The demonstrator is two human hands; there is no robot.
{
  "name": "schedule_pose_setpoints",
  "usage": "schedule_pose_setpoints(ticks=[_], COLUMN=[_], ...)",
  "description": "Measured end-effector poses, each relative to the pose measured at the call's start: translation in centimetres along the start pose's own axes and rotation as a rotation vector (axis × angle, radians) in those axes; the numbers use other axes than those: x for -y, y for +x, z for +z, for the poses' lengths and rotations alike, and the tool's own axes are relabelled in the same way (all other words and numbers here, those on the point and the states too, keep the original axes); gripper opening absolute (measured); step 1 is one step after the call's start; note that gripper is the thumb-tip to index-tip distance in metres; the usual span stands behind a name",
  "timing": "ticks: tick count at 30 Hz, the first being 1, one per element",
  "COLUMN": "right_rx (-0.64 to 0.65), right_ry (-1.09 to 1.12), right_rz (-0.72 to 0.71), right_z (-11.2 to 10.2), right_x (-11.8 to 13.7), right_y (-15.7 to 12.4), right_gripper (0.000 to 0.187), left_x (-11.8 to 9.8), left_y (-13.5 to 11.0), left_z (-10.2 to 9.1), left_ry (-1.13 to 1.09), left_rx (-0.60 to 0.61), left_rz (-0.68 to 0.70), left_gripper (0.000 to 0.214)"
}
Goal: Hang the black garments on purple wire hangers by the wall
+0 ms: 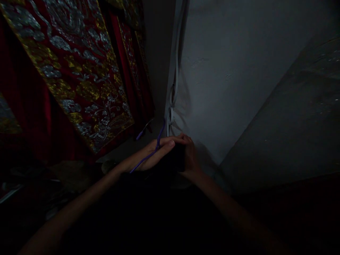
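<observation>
The scene is very dark. My left hand (151, 156) reaches forward with its fingers together, and a thin purple cord (158, 139) runs across its back and up toward the wall. My right hand (189, 156) meets it from the right, fingers curled round a dark object (176, 157) that I cannot make out. The fingertips of both hands touch just below a bundle of white cables (174, 81) that hangs down the wall corner.
Red fabric panels with gold and silver embroidery (77, 71) hang at the left. A pale grey wall (233, 71) fills the middle and right. A dark slanted surface (292, 124) rises at the right. Below the arms all is black.
</observation>
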State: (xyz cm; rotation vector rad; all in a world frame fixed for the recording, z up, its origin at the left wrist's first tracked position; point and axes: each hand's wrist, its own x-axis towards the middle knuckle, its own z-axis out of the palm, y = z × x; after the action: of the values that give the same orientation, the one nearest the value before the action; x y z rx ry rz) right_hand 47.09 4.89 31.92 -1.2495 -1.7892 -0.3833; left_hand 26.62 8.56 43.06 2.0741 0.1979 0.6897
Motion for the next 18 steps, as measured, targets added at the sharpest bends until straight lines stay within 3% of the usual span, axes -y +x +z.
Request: schedule_pose_setpoints(ticks=[4, 8, 11, 13, 16, 18], right_rx=[-0.092, -0.113, -0.13, -0.13, -0.091, -0.062], right_ry=[-0.032, -0.102, -0.183, -0.213, -0.222, -0.222], right_rz=[-0.007, 0.145, 0.272, 0.301, 0.306, 0.297], right_z=[-1.6, -4.5, -6.6, -7.6, -8.5, -8.8], right_x=[-0.8, -2.9, -4.8, -5.8, -6.4, -6.1], right_y=[-0.9, -1.6, -0.5, 1.0, 3.2, 4.1], right_gripper=[0.073, 0.079, 0.088, 0.089, 0.087, 0.086], left_x=[1.3, 5.2, 8.1, 9.5, 10.6, 10.7], left_y=[-1.8, -5.8, -8.9, -10.2, -10.4, -9.9], left_z=[-2.3, -4.2, -3.8, -3.0, -1.6, -0.7], left_ry=[-0.27, -0.36, -0.341, -0.473, -0.677, -0.63], left_rx=[0.047, -0.294, -0.496, -0.606, -0.77, -0.858], left_rz=[-0.111, -0.442, -0.547, -0.569, -0.622, -0.638], left_gripper=[0.06, 0.037, 0.055, 0.065, 0.061, 0.057])
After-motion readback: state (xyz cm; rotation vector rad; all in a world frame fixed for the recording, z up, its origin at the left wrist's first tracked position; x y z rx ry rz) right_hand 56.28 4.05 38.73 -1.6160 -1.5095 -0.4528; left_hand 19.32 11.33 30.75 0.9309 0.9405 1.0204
